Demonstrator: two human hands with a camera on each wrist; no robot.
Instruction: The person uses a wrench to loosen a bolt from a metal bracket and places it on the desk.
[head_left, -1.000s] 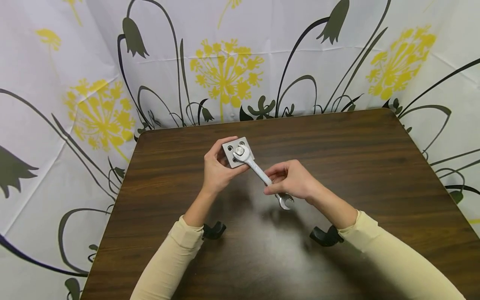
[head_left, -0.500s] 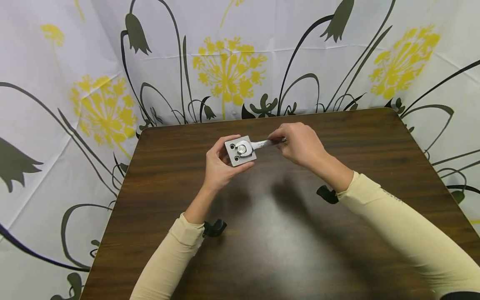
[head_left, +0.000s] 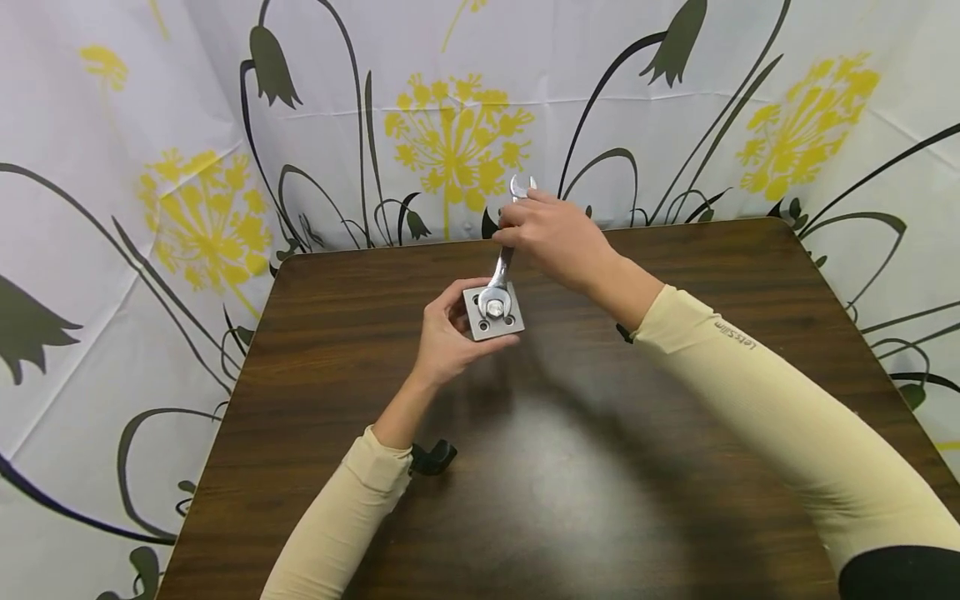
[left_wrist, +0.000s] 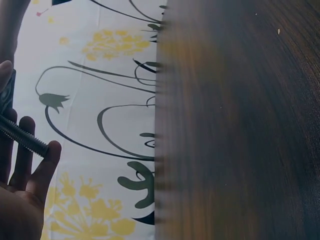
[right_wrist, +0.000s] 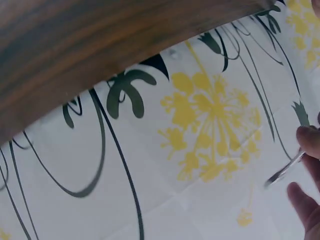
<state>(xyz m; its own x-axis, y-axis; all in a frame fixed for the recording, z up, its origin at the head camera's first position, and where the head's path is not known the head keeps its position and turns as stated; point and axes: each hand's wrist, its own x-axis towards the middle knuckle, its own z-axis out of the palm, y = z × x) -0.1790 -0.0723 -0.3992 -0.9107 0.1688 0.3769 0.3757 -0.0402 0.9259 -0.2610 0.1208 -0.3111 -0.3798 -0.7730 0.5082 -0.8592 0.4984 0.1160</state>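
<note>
A metal block (head_left: 497,330) is held above the surface (head_left: 337,333) by the left hand (head_left: 446,337), its fingers clamped on the block's sides, with the thumb along the near edge. A wrench (head_left: 501,271) is gripped by the right hand (head_left: 558,237), whose fingers are clamped around the handle. The bolt (head_left: 495,309) is set in the block, and its head is embraced by the wrench's near forked end. In the left wrist view, the bolt's threaded shank is seen below the block, its tip just beside or touching a fingertip.

The wrench's far forked end juts out past the right hand and is seen against the curtain (head_left: 330,50), beyond the surface's far edge; whether that edge is actually overhung cannot be told. Room is left between the block and the surface, where shadows are cast. The side edges lie well apart from both hands, and wide stretches of wood are seen to the left, to the right and nearer the body. The far side is bounded by the curtain. The right sleeve (head_left: 750,400) is stretched across the right half, the left sleeve (head_left: 337,517) across the near left.
</note>
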